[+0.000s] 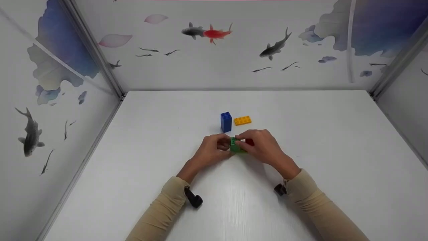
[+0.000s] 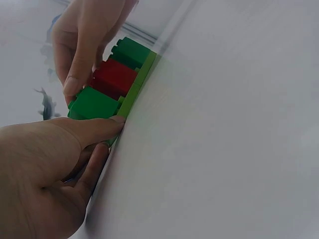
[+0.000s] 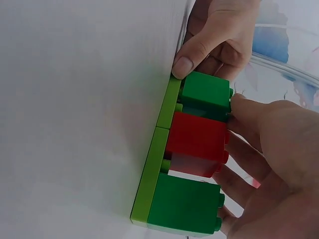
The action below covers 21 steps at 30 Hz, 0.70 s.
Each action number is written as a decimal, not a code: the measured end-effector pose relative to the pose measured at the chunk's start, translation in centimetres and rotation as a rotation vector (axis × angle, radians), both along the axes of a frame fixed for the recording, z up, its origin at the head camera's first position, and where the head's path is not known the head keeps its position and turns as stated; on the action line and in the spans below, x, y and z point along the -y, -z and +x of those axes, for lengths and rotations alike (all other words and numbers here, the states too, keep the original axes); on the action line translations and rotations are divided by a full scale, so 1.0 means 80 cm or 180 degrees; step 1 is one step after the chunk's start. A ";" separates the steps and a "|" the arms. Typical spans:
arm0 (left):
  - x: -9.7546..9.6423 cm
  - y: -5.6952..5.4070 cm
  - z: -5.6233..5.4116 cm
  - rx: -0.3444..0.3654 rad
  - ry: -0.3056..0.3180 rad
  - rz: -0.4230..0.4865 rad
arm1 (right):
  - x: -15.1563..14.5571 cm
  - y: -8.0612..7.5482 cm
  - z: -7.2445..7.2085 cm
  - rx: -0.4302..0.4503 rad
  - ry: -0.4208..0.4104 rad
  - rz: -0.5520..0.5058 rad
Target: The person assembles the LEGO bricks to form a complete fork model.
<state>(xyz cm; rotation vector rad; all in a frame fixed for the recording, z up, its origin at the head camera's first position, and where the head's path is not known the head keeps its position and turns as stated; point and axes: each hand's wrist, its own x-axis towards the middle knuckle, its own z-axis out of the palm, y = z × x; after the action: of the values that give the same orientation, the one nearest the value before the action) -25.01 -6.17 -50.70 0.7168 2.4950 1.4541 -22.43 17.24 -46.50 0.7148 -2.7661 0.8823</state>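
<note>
Two light green base plates point(image 3: 150, 174) lie end to end on the table, with a seam between them. On them stand a red brick point(image 3: 197, 142) in the middle, a green brick point(image 3: 205, 92) at the left end and another green brick point(image 3: 184, 204) at the right end. My left hand point(image 1: 214, 149) grips the left end of the base, its thumb point(image 2: 107, 128) at the plate's edge. With thumb and finger my right hand point(image 1: 264, 145) pinches the left green brick near its studs. That hand partly hides the red brick in the head view.
Behind the hands a tall blue block stack point(image 1: 226, 122) stands upright. A flat yellow plate point(image 1: 242, 120) lies just right of it. White panels printed with fish enclose the white table point(image 1: 334, 134) at the back and sides.
</note>
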 end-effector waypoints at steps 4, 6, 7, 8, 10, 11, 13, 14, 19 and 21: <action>0.000 0.001 0.000 -0.0008 -0.0005 0.0002 | 0.000 0.001 -0.003 0.0054 0.0034 -0.0037; 0.000 0.002 0.000 0.0002 -0.0001 0.0010 | 0.000 0.000 -0.003 0.0117 0.0046 -0.0040; 0.000 0.002 0.000 0.0006 0.0001 0.0013 | 0.000 0.000 -0.003 0.0144 0.0049 -0.0039; 0.000 0.002 0.000 0.0004 0.0003 0.0012 | 0.000 -0.001 -0.004 0.0167 0.0051 -0.0034; 0.000 0.002 0.000 0.0008 0.0011 0.0018 | 0.001 -0.002 -0.004 0.0205 0.0048 -0.0019; 0.001 0.002 0.000 0.0007 0.0013 0.0018 | 0.001 -0.002 -0.004 0.0215 0.0050 -0.0004; 0.001 0.002 0.000 0.0006 0.0014 0.0019 | 0.002 -0.004 -0.003 0.0224 0.0055 0.0033; 0.001 0.002 0.000 0.0002 0.0013 0.0017 | 0.003 -0.005 -0.003 0.0225 0.0058 0.0054; 0.001 0.003 -0.001 -0.0012 0.0023 0.0020 | 0.004 -0.008 -0.003 0.0255 0.0069 0.0129; 0.000 0.003 -0.002 -0.0015 0.0025 0.0024 | 0.003 -0.008 -0.003 0.0282 0.0059 0.0128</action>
<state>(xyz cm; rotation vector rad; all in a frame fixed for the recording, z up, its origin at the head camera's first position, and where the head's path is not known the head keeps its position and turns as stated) -25.15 -6.19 -50.97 0.7316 2.4885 1.4618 -22.69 16.96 -45.83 0.6713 -2.8710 0.8779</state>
